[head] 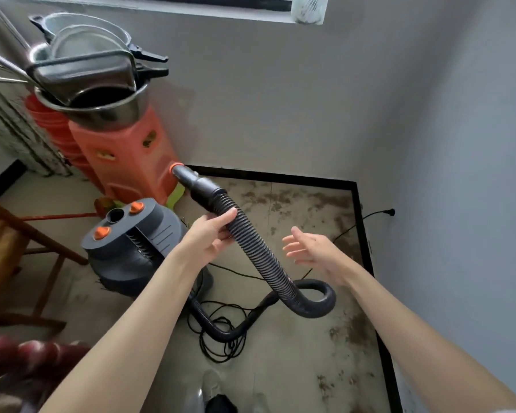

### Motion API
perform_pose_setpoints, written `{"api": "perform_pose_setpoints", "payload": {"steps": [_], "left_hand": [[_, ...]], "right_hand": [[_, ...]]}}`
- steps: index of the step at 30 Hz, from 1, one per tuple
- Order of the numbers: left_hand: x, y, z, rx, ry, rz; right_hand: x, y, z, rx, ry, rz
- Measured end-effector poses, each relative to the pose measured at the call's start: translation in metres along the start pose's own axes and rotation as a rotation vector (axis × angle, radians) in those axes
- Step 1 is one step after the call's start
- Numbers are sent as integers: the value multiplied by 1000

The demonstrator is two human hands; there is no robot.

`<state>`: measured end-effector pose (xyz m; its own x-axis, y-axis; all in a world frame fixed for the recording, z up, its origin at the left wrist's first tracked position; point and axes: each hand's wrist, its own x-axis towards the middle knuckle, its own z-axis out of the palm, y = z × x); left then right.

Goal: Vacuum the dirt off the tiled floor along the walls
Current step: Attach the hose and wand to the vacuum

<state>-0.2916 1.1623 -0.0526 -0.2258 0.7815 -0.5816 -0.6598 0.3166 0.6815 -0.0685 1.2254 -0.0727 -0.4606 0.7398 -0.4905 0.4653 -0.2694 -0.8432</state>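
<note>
- Head view: we hold the black ribbed vacuum hose (252,248) in the air with our left hand (209,234), fingers curled round it just below its smooth black end cuff with the orange ring (191,181).
- Our right hand (313,248) hangs just beside the hose with fingers spread and straight, gripping nothing.
- Below our hands the hose loops down to the floor and curls back toward the grey canister vacuum with orange knobs (137,248), which stands left of it.
- A thin black power cord (221,338) lies tangled on the beige tiled floor (295,353) under the loop.
- Brown dirt patches (319,204) speckle the tiles along the black skirting (362,234) by the grey walls.
- Behind the canister stands an orange plastic stool stack (125,156) carrying metal pots and pans (93,81).
</note>
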Motion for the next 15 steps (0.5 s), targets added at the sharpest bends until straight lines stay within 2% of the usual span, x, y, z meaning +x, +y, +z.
{"api": "perform_pose_setpoints", "payload": {"steps": [5,9,11,15], "left_hand": [[-19,-6,-5,431,6,181],[-34,-15,-12,686,-82,239],[-38,-20,-15,807,-129,255],[-41,-28,-18,939,-184,260]], "right_hand": [[37,-67,33,108,9,-76],[57,-114,55,281,-89,-101],[64,-125,62,372,-84,-82],[68,-115,68,406,-13,-62]]}}
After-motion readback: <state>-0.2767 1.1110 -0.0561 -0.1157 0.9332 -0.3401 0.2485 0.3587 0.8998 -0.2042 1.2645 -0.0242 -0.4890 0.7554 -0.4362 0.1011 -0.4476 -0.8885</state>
